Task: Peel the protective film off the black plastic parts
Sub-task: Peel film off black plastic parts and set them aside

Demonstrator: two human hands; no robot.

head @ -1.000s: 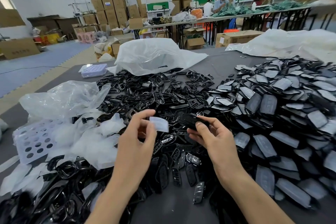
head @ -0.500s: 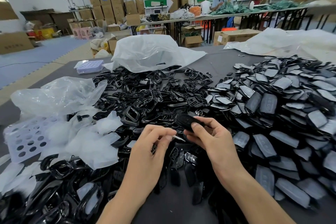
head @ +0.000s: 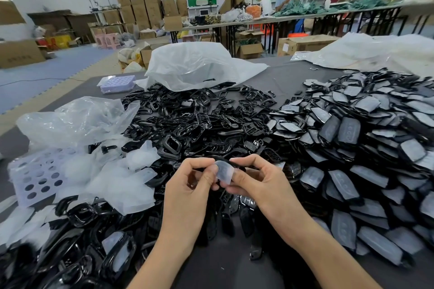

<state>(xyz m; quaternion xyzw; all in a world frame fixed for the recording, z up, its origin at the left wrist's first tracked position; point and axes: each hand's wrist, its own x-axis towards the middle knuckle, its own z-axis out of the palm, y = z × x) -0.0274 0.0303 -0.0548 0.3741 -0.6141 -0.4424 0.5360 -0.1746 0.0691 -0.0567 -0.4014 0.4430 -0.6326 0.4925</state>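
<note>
My right hand point(head: 257, 182) grips a small black plastic part point(head: 238, 167), mostly hidden behind my fingers. My left hand point(head: 193, 183) pinches a translucent protective film point(head: 224, 171) that curls up off the part between both hands. Both hands hover over the near middle of a grey table point(head: 288, 77). A big heap of film-covered black parts point(head: 352, 136) lies to the right. Bare glossy black parts point(head: 199, 119) are piled in the middle and at the near left.
Loose peeled films point(head: 117, 183) and a crumpled clear bag point(head: 77, 119) lie to the left, over a white perforated tray point(head: 35, 178). Another white bag point(head: 195, 65) and a small tray point(head: 116, 83) sit further back. People work at far tables among cartons.
My left hand held a loose piece of film out to the left, then came back to the part. It now pinches film on the part in my right hand.
</note>
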